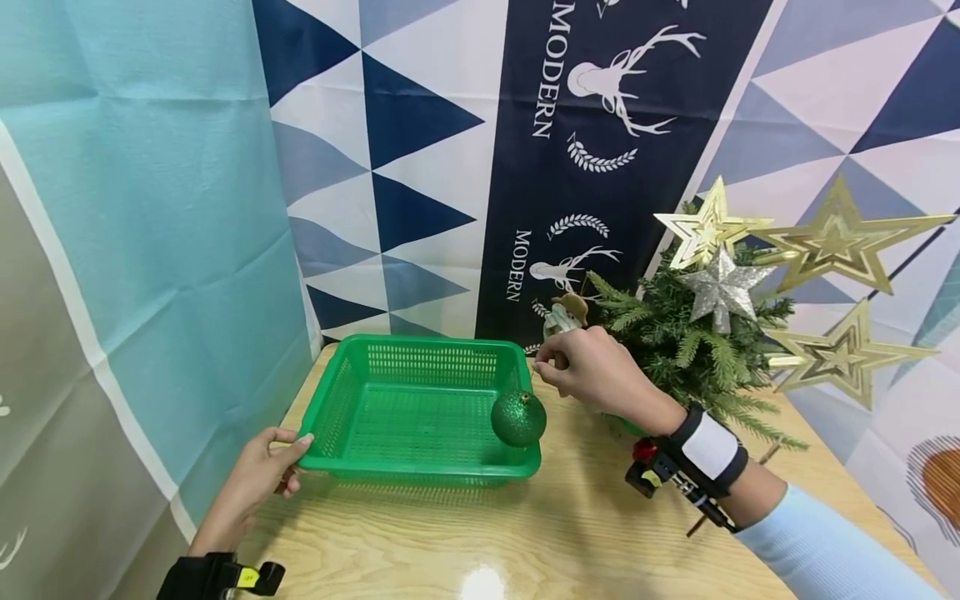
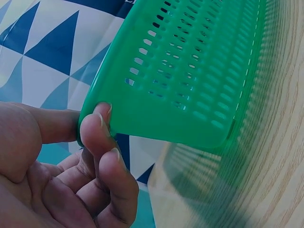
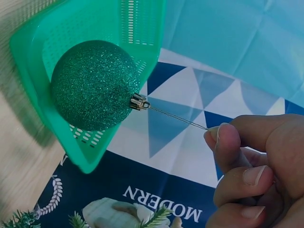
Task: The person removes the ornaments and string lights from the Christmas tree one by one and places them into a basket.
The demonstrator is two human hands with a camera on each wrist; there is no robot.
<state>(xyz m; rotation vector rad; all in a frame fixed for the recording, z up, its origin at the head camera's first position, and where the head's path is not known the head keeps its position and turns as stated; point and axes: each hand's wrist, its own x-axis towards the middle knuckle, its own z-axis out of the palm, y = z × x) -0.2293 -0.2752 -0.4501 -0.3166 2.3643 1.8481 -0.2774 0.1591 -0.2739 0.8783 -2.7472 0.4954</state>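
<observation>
A glittery green Christmas ball [image 1: 519, 418] hangs by a thin string from my right hand [image 1: 596, 368], whose thumb and forefinger pinch the string's end. In the right wrist view the ball [image 3: 95, 85] shows a silver cap [image 3: 139, 102], with the string [image 3: 178, 117] stretched from it to the fingertips. The ball hangs at the right end of a green plastic basket [image 1: 427, 417]; whether it touches the rim I cannot tell. My left hand [image 1: 262, 467] grips the basket's near left corner, thumb on top and fingers beneath the rim, as the left wrist view shows.
On the right of the wooden table [image 1: 420, 542] stands a small artificial Christmas tree [image 1: 675, 333] with gold stars [image 1: 836, 237] and a silver star [image 1: 723, 290]. A small figure ornament [image 1: 566, 312] sits behind my right hand. Patterned cloth [image 1: 420, 167] hangs behind.
</observation>
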